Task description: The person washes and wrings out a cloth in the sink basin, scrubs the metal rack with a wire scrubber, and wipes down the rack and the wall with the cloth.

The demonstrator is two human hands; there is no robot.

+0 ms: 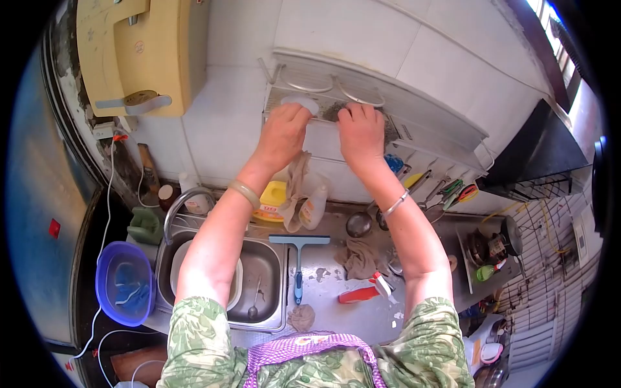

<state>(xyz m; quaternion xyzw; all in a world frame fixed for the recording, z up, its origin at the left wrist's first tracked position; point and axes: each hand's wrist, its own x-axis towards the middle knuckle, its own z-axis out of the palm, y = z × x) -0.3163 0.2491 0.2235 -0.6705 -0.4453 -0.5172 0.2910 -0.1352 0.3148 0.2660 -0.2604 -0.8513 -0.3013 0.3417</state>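
My left hand [282, 137] is raised to the metal wall rack [446, 132], its fingers closed at the edge of a white round dish or lid [301, 103]. To its right, my right hand [361, 134] has its fingers bent down over a dark grey, wiry scouring pad [334, 111] on the same rack. My fingers partly cover both things. Curved metal loops [304, 87] stand out from the rack just above my hands. Ladles and other utensils hang below its right side.
Below are a steel sink [279, 284] with a spoon inside, a blue squeegee [298, 258], a red spray bottle [362, 294], and a brown cloth [358, 258]. A purple basin [123, 310] stands left, a yellow water heater [139, 58] hangs upper left, and a stove [482, 252] is right.
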